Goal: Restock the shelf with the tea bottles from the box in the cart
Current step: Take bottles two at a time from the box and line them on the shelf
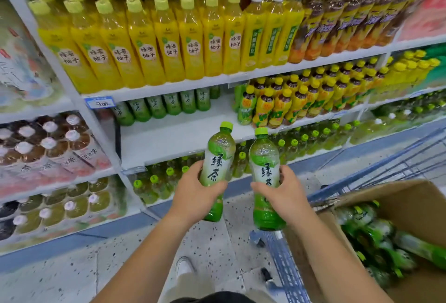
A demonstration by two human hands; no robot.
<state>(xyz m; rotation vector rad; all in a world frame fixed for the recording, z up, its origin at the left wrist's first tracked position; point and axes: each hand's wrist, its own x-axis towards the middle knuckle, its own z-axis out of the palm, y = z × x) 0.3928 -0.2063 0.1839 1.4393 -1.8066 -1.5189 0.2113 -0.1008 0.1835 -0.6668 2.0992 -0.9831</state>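
Two green tea bottles held upright in front of the shelf.
The left hand (195,189) grips the first tea bottle (218,157) and the right hand (282,194) grips the second tea bottle (264,160), side by side before the white shelf (173,138). Boxed bottles (376,235) lie in the cardboard box (398,196) in the cart (386,160).

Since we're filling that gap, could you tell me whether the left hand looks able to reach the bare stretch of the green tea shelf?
Probably yes: the left hand, gripping a tea bottle, is in front of the bare shelf, with nothing between them; the shelved bottles sit further back.
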